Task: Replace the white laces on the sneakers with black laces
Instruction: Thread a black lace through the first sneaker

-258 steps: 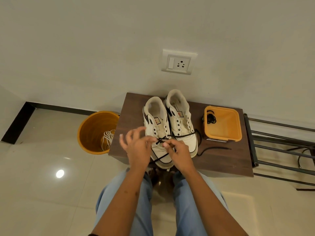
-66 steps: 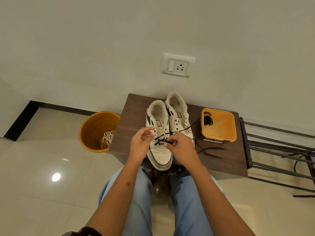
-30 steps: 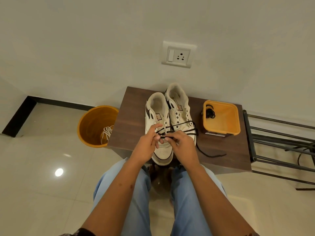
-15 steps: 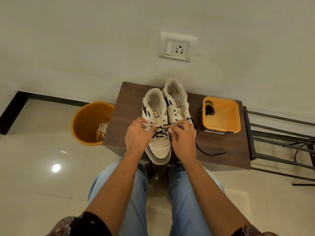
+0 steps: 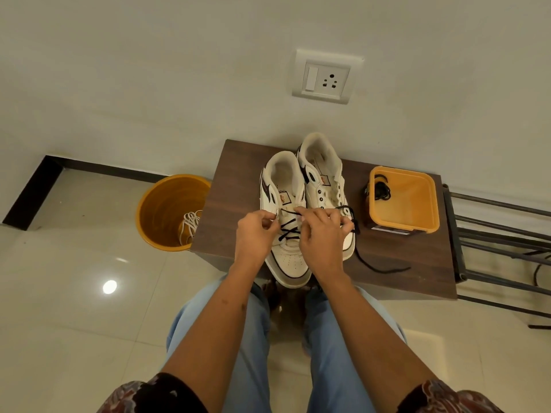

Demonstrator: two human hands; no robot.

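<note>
Fingers [image 5: 269, 217] of the left hand [image 5: 253, 238] are curled and pinch one end of the black lace [image 5: 287, 231] at the left side of the near sneaker [image 5: 286, 234]. Fingers of the right hand [image 5: 320, 238] are curled too and pinch the same lace on the right side, near the top eyelets. Both hands sit over the middle of that shoe.

The black lace makes crosses over the lower part of the near sneaker. Its long loose end loops past the right hand and trails down onto the desk [image 5: 235, 186], ending well to the right of the shoes.

The second sneaker [image 5: 320, 171] stands just beside the first one, touching it, a bit farther back. Its eyelets show as dark dots with no lace in them.

An orange tray [image 5: 417, 204] sits on the right part of the desk. Another black lace [image 5: 382, 190] lies bunched in its back left corner.

An orange bucket [image 5: 161, 204] stands on the floor just left of the desk. White laces [image 5: 190, 223] lie inside it.

A wall socket [image 5: 325, 77] is on the wall above the shoes. A dark metal rack [image 5: 501, 231] stands to the right of the desk.
</note>
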